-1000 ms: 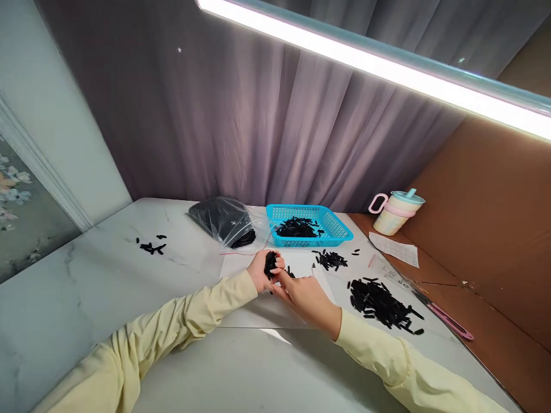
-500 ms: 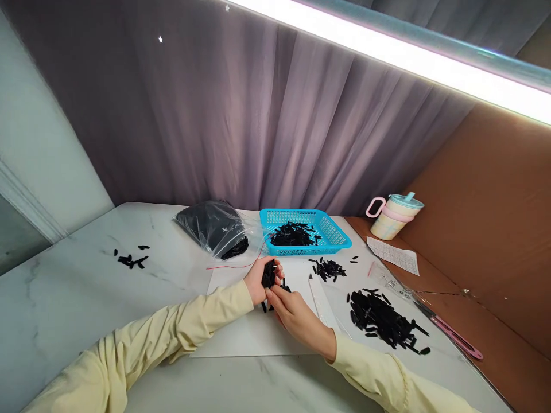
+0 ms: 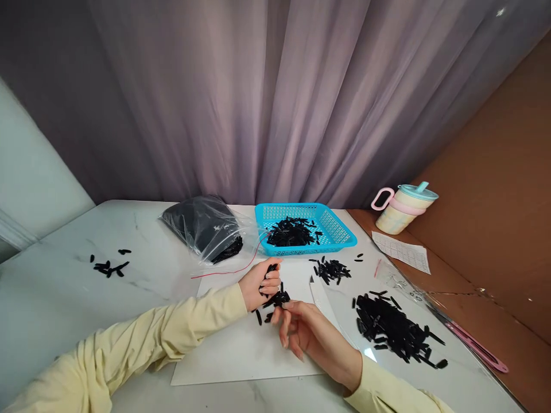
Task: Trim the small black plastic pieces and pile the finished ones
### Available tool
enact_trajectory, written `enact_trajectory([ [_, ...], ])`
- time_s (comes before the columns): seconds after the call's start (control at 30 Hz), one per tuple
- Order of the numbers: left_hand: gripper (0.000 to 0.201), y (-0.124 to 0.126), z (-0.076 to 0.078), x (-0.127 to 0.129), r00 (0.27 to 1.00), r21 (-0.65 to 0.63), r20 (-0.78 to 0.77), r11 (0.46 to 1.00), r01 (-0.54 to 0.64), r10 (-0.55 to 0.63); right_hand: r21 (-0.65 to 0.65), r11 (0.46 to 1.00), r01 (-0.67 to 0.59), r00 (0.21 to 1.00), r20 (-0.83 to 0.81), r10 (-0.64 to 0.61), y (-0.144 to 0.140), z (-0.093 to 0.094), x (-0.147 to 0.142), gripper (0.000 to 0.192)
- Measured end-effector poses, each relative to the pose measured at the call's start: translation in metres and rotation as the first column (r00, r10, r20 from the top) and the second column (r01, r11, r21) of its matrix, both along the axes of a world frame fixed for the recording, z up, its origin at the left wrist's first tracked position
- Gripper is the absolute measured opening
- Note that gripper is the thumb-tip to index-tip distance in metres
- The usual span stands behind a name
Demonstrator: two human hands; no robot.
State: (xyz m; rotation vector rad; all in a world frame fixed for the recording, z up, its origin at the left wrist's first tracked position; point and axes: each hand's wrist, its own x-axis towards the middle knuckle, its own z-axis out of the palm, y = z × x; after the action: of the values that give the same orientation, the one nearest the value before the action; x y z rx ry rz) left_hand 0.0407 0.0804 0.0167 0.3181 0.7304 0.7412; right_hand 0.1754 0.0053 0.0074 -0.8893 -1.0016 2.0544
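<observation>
Over the white sheet (image 3: 241, 350), left hand (image 3: 258, 282) grip closed on black pieces (image 3: 278, 298), right hand (image 3: 303, 332) just below, fingers loose, empty.

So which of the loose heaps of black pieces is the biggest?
The heap of black pieces on the table to the right of the right hand. It is larger than the heap by the blue basket and the far-left scatter.

White marble-patterned table (image 3: 64, 298) is bearing a white rectangular sheet (image 3: 241, 350), a blue plastic mesh basket (image 3: 340, 232), a clear plastic bag (image 3: 202, 226), loose black plastic strips (image 3: 394, 327) and a pastel lidded cup (image 3: 404, 207).
</observation>
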Motion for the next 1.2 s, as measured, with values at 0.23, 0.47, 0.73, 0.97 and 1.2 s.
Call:
enact_trajectory([
  [0.23,0.021,-0.007,-0.006,-0.027,0.984,0.194,-0.148,0.973,0.128,-0.099,-0.144,0.989,0.026,0.983,-0.175,-0.052,0.009,-0.008,0.014,0.028],
  [0.47,0.034,-0.021,-0.004,-0.034,0.935,0.204,-0.201,0.921,0.332,-0.292,-0.122,0.992,-0.02,0.979,-0.205,-0.006,0.008,-0.008,0.015,0.019],
  [0.73,0.036,-0.021,-0.01,-0.038,0.908,0.323,-0.276,0.859,0.397,-0.316,-0.119,0.992,0.03,0.985,-0.164,-0.049,0.008,-0.009,0.018,0.018],
  [0.97,0.025,-0.019,-0.008,-0.04,0.909,0.303,-0.221,0.861,0.408,-0.353,-0.033,0.994,0.106,0.994,-0.016,-0.106,0.005,-0.008,0.018,0.022],
  [1.2,0.025,-0.023,-0.006,-0.037,0.85,0.293,-0.336,0.813,0.503,-0.405,0.256,0.93,0.262,0.93,0.189,-0.314,-0.001,-0.008,0.017,0.033],
])
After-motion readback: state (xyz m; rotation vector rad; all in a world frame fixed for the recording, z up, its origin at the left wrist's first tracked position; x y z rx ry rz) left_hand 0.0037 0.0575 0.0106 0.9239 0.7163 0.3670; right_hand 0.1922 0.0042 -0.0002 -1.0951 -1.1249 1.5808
